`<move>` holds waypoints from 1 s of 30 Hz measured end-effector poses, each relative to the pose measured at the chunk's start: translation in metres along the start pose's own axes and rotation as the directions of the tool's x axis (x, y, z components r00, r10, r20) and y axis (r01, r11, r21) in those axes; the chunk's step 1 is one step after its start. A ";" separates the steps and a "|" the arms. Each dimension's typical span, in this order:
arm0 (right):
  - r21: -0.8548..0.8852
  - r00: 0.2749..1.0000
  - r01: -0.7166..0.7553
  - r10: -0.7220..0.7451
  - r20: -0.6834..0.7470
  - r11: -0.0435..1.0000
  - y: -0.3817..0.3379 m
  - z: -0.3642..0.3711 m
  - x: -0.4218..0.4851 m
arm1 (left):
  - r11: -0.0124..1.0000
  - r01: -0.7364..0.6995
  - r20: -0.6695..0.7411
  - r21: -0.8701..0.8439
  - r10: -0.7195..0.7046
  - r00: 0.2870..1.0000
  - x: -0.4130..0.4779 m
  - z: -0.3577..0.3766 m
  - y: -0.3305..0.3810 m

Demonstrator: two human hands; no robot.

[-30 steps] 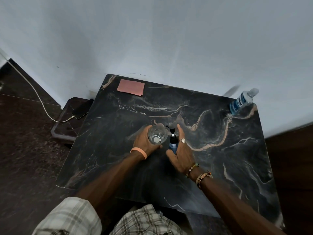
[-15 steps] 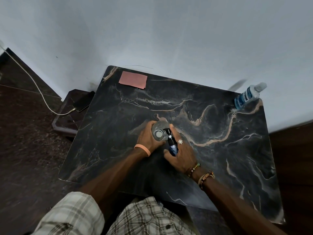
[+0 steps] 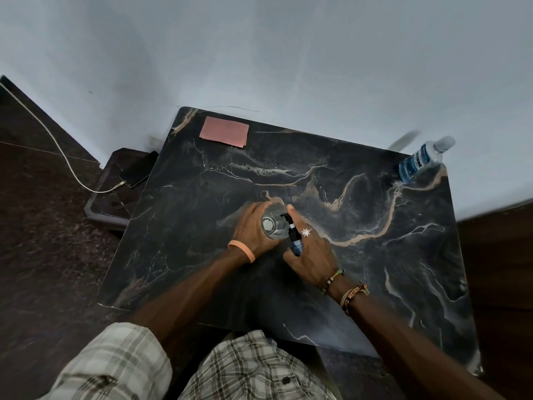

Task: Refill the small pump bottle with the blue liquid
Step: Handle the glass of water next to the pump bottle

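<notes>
At the middle of the dark marble table (image 3: 360,269), my left hand (image 3: 249,232) wraps around a clear glass (image 3: 272,225) seen from above. My right hand (image 3: 310,252) grips the small pump bottle (image 3: 293,236), which has a black pump head and a blue body. The bottle is tilted, with its pump head leaning over the rim of the glass. Most of the bottle's body is hidden by my fingers. A larger bottle of blue liquid (image 3: 419,161) with a white cap stands at the table's far right corner.
A pink rectangular cloth (image 3: 224,135) lies flat at the far left corner of the table. A phone (image 3: 138,170) on a white cable rests on a low stand left of the table. A pale wall runs behind the table.
The pump bottle has tipped from upright toward the glass, its pump head now over the rim. Both hands keep their grips.
</notes>
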State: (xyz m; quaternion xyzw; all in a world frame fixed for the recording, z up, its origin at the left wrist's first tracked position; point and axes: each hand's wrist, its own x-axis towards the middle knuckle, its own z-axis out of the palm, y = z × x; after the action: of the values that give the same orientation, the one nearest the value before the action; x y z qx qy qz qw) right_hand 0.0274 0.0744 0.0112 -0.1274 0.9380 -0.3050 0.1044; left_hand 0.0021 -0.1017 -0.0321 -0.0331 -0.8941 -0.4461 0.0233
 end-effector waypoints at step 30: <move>0.031 0.999 -0.004 0.002 0.043 1.000 -0.005 0.004 -0.004 | 0.998 0.050 0.045 0.038 -0.052 0.998 -0.002 0.003 -0.001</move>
State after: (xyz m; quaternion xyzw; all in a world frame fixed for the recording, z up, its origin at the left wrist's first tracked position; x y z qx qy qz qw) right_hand 0.0336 0.0692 0.0117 -0.1310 0.9309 -0.3165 0.1271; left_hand 0.0040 -0.1002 -0.0353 -0.0200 -0.9031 -0.4290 -0.0082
